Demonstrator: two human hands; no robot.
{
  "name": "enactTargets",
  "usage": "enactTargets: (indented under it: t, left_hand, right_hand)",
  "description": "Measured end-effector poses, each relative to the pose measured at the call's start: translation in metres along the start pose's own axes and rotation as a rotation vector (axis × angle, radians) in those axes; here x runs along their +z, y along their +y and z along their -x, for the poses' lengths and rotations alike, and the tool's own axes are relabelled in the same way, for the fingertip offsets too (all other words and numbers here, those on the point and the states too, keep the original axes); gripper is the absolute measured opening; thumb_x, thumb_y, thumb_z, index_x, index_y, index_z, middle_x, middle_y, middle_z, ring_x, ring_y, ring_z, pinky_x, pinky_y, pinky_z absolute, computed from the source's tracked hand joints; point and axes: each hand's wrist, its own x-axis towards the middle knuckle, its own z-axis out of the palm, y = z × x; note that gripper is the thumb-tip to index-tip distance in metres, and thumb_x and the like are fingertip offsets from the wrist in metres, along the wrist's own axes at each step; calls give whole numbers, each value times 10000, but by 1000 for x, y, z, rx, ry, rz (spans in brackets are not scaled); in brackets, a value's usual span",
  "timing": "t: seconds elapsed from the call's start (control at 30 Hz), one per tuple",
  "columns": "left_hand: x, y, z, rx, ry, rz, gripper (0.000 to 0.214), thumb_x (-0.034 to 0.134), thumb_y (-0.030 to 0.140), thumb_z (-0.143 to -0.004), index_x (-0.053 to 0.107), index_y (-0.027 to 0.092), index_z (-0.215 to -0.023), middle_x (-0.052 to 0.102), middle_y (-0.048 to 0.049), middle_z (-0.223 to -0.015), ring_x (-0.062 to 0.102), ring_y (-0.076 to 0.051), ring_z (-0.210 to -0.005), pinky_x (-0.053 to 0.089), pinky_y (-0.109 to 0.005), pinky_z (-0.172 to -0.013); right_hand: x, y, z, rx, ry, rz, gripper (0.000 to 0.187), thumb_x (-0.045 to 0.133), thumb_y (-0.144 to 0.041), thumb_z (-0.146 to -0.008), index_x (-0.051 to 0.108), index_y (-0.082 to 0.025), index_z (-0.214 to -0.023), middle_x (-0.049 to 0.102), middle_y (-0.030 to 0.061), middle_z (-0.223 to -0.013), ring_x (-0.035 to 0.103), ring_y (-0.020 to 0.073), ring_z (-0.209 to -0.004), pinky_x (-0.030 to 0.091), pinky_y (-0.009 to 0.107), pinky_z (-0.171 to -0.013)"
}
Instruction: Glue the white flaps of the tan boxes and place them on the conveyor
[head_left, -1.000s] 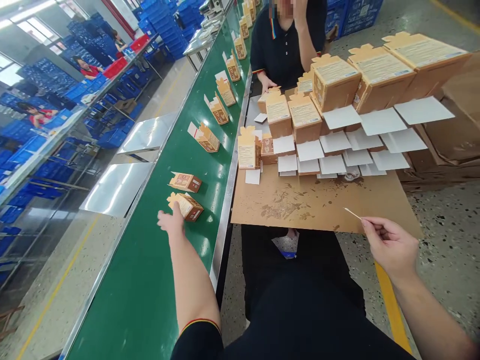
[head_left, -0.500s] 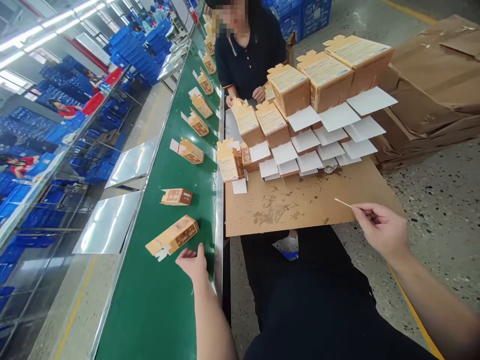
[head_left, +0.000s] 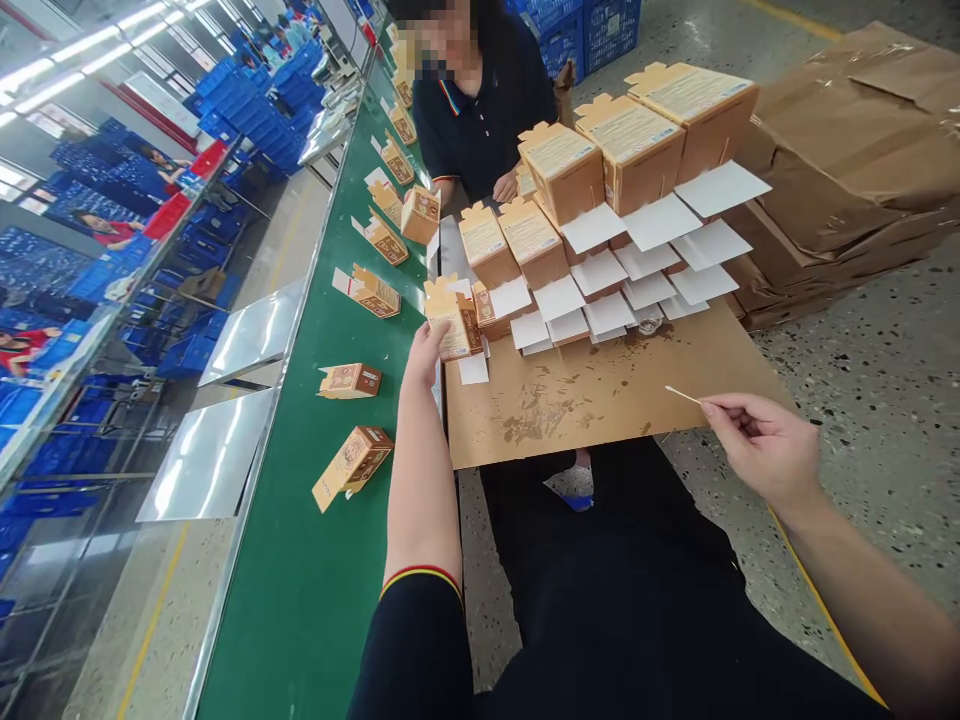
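The person is wearing a dark short-sleeved top [head_left: 637, 640]; its left sleeve [head_left: 416, 650] is ending in a red-and-yellow striped cuff [head_left: 421, 571]. Black trousers [head_left: 514, 520] are covering the legs. Left hand [head_left: 426, 356] and right hand [head_left: 766, 452] are showing bare.

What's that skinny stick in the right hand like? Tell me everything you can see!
The skinny stick is straight and pale, with a slightly thicker whitish tip, a bit like a cotton swab. The right hand pinches its other end, so it pokes out leftward over the brown board. It's too small to tell what it's made of.
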Motion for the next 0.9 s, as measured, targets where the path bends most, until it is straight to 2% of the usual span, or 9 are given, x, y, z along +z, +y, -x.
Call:
enactTargets:
  t: [0.07,0.13,0.27,0.33,0.47,0.63,0.77,0.83,0.9]
  left_hand:
    - [8,4,-6,-174,-102,53,395,907,340,-859,773,175,-1192,827,-164,-1238,782,-352,-1287,633,-558,-1162]
    - [3,-1,6,-237,-128,109,436,929,342,-853,771,179,-1225,833,-151,-1280,782,-343,-1303,653,-550,-1147]
    - [-20,-26,62,-100,-74,212,560,972,478,-842,771,195,-1281,812,-166,-1401,747,-359,-1400,642,-514,-1179]
    - [-22,-38,93,-17,-38,266,706,976,589,-821,747,217,-1376,773,-170,-1497,694,-382,-1487,623,-526,-1211]
    - [1,-57,143,67,-60,298,935,1009,675,-754,666,290,-1534,687,-143,-1640,638,-385,-1560,582,-546,-1272]
    - [33,-74,165,13,26,256,931,1094,594,-652,712,223,-1415,777,-169,-1480,713,-411,-1464,573,-598,-1277]
    - [46,-79,164,11,27,177,793,1070,501,-731,694,212,-1366,786,-186,-1432,744,-394,-1418,591,-596,-1248]
    - [51,-81,163,17,26,139,770,1054,470,-761,666,209,-1372,768,-197,-1442,753,-380,-1400,597,-591,-1231]
    - [54,-83,162,32,11,102,801,1050,448,-767,630,202,-1403,737,-209,-1469,738,-363,-1416,590,-578,-1232]
  right_hand:
    - [-2,-2,1,-36,1,4,267,760,-443,-981,831,-207,-878,795,67,-767,673,161,-618,572,281,-598]
    - [-5,-4,-5,-99,-5,28,205,730,-364,-989,829,-208,-899,788,60,-763,665,157,-621,552,272,-588]
    - [-9,-5,-44,-193,-68,190,138,702,-230,-992,815,-200,-918,750,37,-750,647,148,-659,495,251,-615]
    - [-2,-7,-74,-177,-142,307,137,701,-133,-980,783,-180,-880,724,18,-738,629,131,-670,459,232,-643]
    - [25,-15,-128,-117,-347,501,225,674,-66,-999,688,-121,-781,757,29,-847,653,89,-746,364,186,-678]
    - [40,-11,-160,-163,-524,638,309,641,-142,-1016,637,-80,-713,736,17,-834,674,43,-767,254,173,-652]
    - [36,1,-140,-220,-414,554,176,668,-104,-1018,766,-58,-879,764,14,-857,652,66,-729,320,178,-648]
    - [43,1,-108,-250,-356,417,169,655,-96,-1044,806,-102,-971,776,15,-855,635,94,-693,402,194,-647]
    - [61,-4,-65,-293,-405,254,182,644,-126,-1062,820,-154,-1027,798,29,-891,667,131,-726,488,228,-680]
